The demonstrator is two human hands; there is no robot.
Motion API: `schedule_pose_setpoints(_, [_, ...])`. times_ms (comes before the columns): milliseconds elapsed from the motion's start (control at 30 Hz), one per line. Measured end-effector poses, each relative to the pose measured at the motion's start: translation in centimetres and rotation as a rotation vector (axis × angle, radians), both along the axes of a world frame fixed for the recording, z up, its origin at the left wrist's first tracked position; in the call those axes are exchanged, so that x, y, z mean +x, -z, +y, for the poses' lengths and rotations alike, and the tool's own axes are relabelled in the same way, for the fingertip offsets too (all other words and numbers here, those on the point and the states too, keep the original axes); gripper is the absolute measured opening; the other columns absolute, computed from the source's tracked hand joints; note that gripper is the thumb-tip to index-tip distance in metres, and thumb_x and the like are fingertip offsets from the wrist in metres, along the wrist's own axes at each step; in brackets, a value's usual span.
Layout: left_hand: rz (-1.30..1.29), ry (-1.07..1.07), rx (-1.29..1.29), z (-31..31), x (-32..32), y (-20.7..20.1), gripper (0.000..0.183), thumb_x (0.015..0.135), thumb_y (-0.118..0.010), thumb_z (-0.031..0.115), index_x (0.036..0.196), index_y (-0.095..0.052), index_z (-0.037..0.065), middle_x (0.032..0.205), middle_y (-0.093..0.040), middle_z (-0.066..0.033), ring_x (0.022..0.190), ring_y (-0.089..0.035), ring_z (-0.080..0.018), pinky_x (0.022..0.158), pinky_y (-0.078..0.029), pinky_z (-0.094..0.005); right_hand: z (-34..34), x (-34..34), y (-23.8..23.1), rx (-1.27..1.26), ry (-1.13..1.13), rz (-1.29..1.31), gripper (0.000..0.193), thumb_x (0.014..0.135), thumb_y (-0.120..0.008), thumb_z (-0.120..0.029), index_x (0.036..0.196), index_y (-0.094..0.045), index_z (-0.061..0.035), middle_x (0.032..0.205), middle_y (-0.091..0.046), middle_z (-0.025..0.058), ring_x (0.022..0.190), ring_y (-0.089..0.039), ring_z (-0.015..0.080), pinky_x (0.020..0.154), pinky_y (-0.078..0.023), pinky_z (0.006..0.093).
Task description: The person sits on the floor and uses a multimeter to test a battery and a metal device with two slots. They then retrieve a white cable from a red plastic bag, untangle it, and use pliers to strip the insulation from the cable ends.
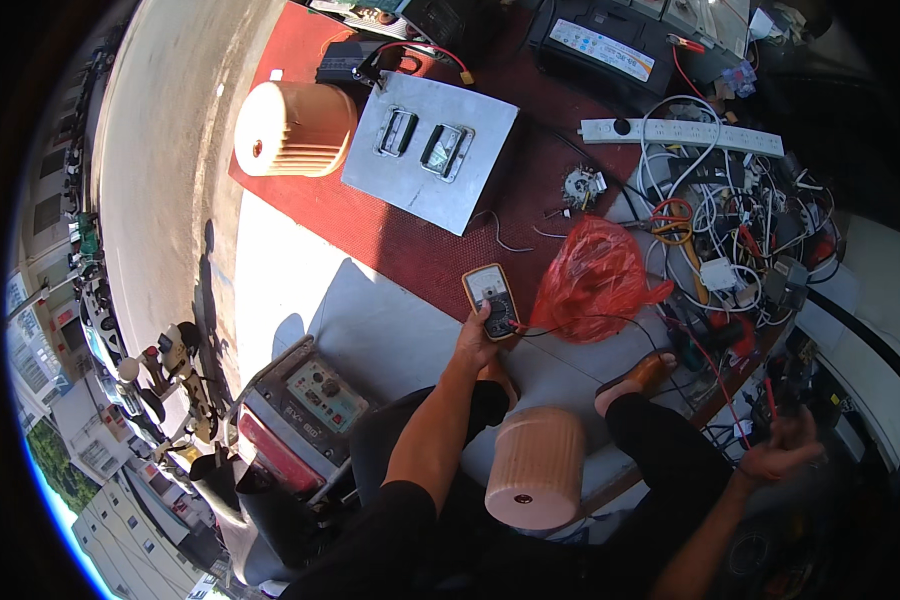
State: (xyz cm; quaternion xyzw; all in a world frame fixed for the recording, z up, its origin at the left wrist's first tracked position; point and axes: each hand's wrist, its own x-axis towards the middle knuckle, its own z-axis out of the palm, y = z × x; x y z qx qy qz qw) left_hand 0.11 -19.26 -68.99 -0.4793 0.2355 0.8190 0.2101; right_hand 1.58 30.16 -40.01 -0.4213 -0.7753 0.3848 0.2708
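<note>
One meter [496,296] sits in left hand [477,338] near red bag [595,285], thumb pressed on its face, other fingers hidden. Probably light, stiff, fragile in front; best held by its sides. Right hand [782,455] by red probe [771,397]; can't tell if fingers pinch it.

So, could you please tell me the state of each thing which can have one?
Multimeter: face up, held; reading too small to tell
Left grip: closed on the multimeter
Right grip: at a red probe; closed or not, cannot tell
Red bag: crumpled
Cables: tangled
Far stool: unoccupied
Panel machine: on or off, cannot tell
</note>
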Motion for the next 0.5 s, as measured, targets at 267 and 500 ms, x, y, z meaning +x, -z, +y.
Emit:
schedule_pose_setpoints(267, [0.029,0.080,-0.344,-0.1,-1.8,6.6,0.031,0.106,-0.067,0.017,0.136,-0.063,0.011,0.113,-0.074,-0.0034,0.100,-0.072,-0.0210,0.092,-0.061,-0.0424,0.0,-1.0,0.5,0.016,-0.418,0.189,0.093,0.111,-0.017,-0.071,0.123,-0.070,0.0032,0.077,-0.043,0.0007,0.071,-0.042,0.0124,0.065,-0.034,0.0280])
schedule_pose_setpoints(500, [-0.424,0.553,-1.753,7.3,-4.7,2.0,0.062,0.094,-0.076,0.048,0.134,-0.065,0.002,0.134,-0.063,-0.0273,0.123,-0.064,-0.0446,0.107,-0.050,-0.0523,-5.6,2.7,-3.8,0.239,-0.433,0.429,0.059,0.114,-0.040,-0.046,0.116,-0.070,0.0045,0.078,-0.049,0.0024,0.070,-0.043,0.0123,0.063,-0.035,0.0289])
